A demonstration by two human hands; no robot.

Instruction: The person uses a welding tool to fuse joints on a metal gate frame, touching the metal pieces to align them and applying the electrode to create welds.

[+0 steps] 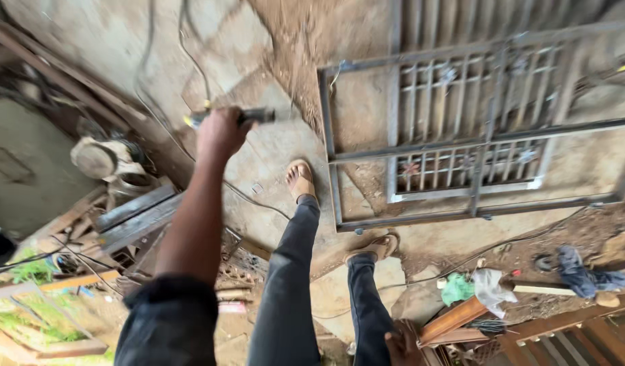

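My left hand (pixel 221 132) is stretched out ahead and shut on a dark, blurred hand tool (pixel 255 116) with a yellow end, and a cable (pixel 190 54) trails from it across the ground. The tool hangs just left of a grey metal gate frame (pixel 475 135) with a barred grille, lying flat on the dirt. My legs in dark trousers end in sandalled feet (pixel 300 179) beside the frame's near corner. Only part of my right hand (pixel 402 342) shows at the bottom edge, against my right leg; its grip is unclear.
Wooden planks (pixel 136 217) and a round drum-like part (pixel 95 159) are piled on the left. Green (pixel 457 288), white and blue rags (pixel 583 271) and a wooden handle (pixel 539 289) lie at the right. Thin wires cross the stony ground.
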